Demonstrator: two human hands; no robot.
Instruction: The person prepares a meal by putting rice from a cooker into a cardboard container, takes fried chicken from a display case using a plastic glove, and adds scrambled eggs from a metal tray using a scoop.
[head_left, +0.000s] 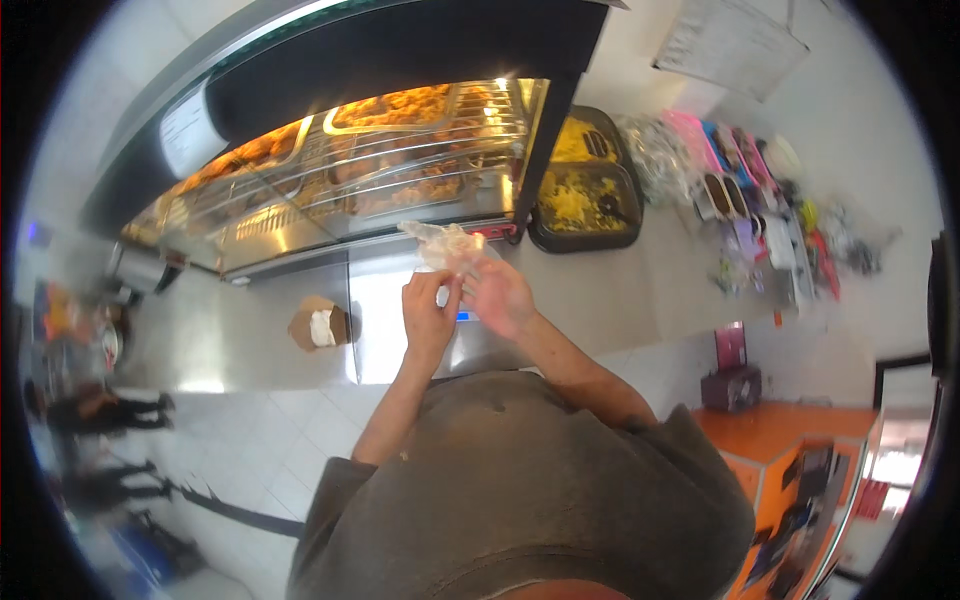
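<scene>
Thin clear plastic (448, 241), a bag or a disposable glove, is bunched in front of my hands. My left hand (430, 306) pinches its near edge between thumb and fingers. Palm turned up, my right hand (504, 298) meets the plastic at its fingertips; blur hides whether it grips. Below the hands, a small blue display (463, 316) shows at a bright flat surface, perhaps a scale. To the left stands an open brown cardboard food box (300, 330) with white paper (322, 328) in it.
A lit glass food warmer (352, 176) with trays of fried food and wire racks stands behind the steel counter (225, 337). Right of it are dark tubs (585, 206) with yellow food, plastic bags (656, 157) and pink trays (694, 139). People (105, 412) stand at far left.
</scene>
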